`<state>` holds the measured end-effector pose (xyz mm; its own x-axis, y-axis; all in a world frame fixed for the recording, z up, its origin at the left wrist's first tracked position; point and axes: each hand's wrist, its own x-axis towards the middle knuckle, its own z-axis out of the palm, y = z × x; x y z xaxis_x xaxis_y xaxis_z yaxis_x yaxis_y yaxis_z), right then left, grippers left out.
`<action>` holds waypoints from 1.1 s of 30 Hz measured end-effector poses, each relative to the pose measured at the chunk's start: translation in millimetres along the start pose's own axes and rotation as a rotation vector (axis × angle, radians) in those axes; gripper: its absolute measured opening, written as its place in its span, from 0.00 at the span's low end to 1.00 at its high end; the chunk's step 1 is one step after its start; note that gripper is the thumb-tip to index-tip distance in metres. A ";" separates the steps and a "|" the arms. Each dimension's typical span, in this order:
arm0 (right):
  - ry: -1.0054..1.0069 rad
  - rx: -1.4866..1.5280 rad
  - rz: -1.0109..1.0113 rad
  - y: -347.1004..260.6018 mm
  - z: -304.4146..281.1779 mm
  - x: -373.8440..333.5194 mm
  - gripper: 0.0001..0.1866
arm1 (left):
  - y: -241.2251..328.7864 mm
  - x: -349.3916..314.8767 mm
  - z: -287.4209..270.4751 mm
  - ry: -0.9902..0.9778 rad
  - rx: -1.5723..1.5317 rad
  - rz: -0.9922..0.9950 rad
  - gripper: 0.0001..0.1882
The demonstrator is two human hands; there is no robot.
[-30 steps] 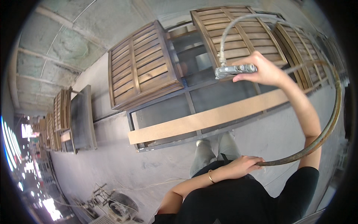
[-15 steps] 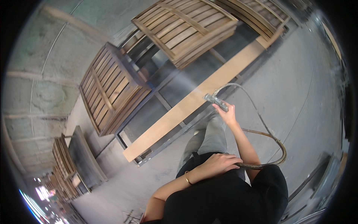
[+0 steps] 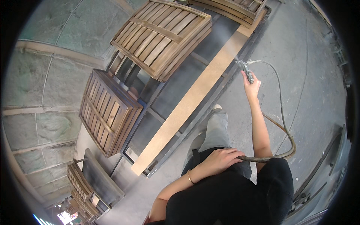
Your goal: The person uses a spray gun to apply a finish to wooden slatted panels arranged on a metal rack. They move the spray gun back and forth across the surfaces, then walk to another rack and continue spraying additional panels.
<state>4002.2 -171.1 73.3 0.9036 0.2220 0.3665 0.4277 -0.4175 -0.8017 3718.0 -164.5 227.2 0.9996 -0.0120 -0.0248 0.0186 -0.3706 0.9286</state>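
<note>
My right hand (image 3: 252, 87), its arm stretched forward, is closed round the handle of a metal spray gun (image 3: 245, 71). A pale mist leaves the gun's nozzle toward the far part of a long, light wooden board (image 3: 183, 109), which lies along the near side of a dark metal frame (image 3: 159, 117). From the gun a hose (image 3: 280, 93) loops down on the right and back to my waist. There my left hand (image 3: 224, 159) is wrapped round the hose, close against my black shirt.
Stacks of brown slatted wooden panels (image 3: 159, 34) rest on the frame, with another slatted stack (image 3: 103, 112) at its left end. Further left, a dark flat panel (image 3: 99, 174) leans by more slatted pieces (image 3: 80, 187). Grey concrete floor (image 3: 296, 48) lies to the right.
My right hand has moved the spray gun forward and to the right along the board, with the mist now nearer its far end. The left hand keeps its hold on the hose.
</note>
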 end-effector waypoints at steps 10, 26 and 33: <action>-0.759 0.333 -0.009 -41.9 14.7 -97.1 0.14 | 0.9 36.9 -1.4 -0.028 0.014 0.064 0.12; -0.302 0.114 0.019 -25.5 -16.2 148.7 0.14 | -3.9 102.3 -15.6 -0.065 -0.081 0.034 0.12; -0.321 0.039 -0.118 -84.0 -0.6 232.3 0.20 | 3.1 125.9 -28.6 0.010 -0.089 0.080 0.14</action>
<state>4176.2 -85.0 226.1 0.7914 0.5352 0.2955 0.5220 -0.3400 -0.7823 3844.4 -140.6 237.5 0.9981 -0.0285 0.0540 -0.0599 -0.2848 0.9567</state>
